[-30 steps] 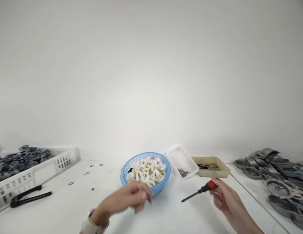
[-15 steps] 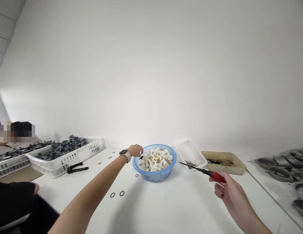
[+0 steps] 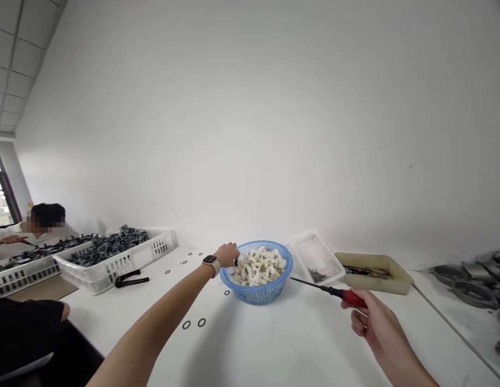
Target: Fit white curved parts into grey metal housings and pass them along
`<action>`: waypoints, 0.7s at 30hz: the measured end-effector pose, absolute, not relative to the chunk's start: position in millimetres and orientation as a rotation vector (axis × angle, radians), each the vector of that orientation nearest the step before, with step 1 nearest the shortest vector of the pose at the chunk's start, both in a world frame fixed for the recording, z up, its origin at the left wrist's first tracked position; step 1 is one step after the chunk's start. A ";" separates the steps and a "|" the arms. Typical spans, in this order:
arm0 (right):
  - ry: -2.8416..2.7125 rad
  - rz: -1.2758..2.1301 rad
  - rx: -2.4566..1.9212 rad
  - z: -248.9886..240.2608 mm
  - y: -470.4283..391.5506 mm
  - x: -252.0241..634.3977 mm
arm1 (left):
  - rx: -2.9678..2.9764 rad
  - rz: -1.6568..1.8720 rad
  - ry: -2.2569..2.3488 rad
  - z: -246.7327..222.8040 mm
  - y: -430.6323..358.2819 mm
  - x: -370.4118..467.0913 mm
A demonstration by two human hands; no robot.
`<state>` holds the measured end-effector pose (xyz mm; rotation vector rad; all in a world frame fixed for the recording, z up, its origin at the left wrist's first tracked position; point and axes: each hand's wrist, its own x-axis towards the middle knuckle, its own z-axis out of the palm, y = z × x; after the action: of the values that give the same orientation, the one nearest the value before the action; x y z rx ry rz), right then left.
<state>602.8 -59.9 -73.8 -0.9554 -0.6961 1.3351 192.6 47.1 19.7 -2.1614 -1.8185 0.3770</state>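
Observation:
My left hand (image 3: 226, 253), with a watch at the wrist, is at the left rim of a blue basket (image 3: 260, 294) full of white curved pieces (image 3: 261, 267). Its fingers are pressed together near a small dark thing too small to make out. In my right hand (image 3: 368, 317) is a screwdriver (image 3: 350, 297) with a red and black handle, its shaft pointing left toward the basket's right side. A white tray (image 3: 316, 258) with thin metal pieces stands right of the basket. Several black rings (image 3: 202, 322) lie on the white table left of the basket.
A beige tray (image 3: 398, 279) with tools stands at the right, near a thin rod (image 3: 455, 329) and grey metal parts (image 3: 473, 293). White crates (image 3: 113, 274) with dark parts stand left, behind a black strap-like item (image 3: 131, 280). A person (image 3: 48, 220) sits beyond; a dark sleeve (image 3: 24, 328) is nearer.
The camera view has shifted slightly, showing more ceiling and a window at the left. My right hand and the screwdriver have moved a little left. My left hand stays at the basket's rim.

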 end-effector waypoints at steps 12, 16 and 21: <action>-0.814 1.300 -0.955 -68.6 -61.5 600.3 | -2.277 0.268 -1.897 19.9 42.8 200.8; -0.847 1.276 -0.956 -64.7 -64.4 599.8 | -2.316 0.223 -1.978 25.3 43.7 207.4; -0.849 1.292 -0.957 -62.8 -65.3 601.9 | -2.473 -0.105 -1.953 52.1 30.5 230.4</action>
<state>601.9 -65.3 -62.8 -0.9574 -0.8491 1.2915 230.4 30.5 52.1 -2.4727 -1.9526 -0.1054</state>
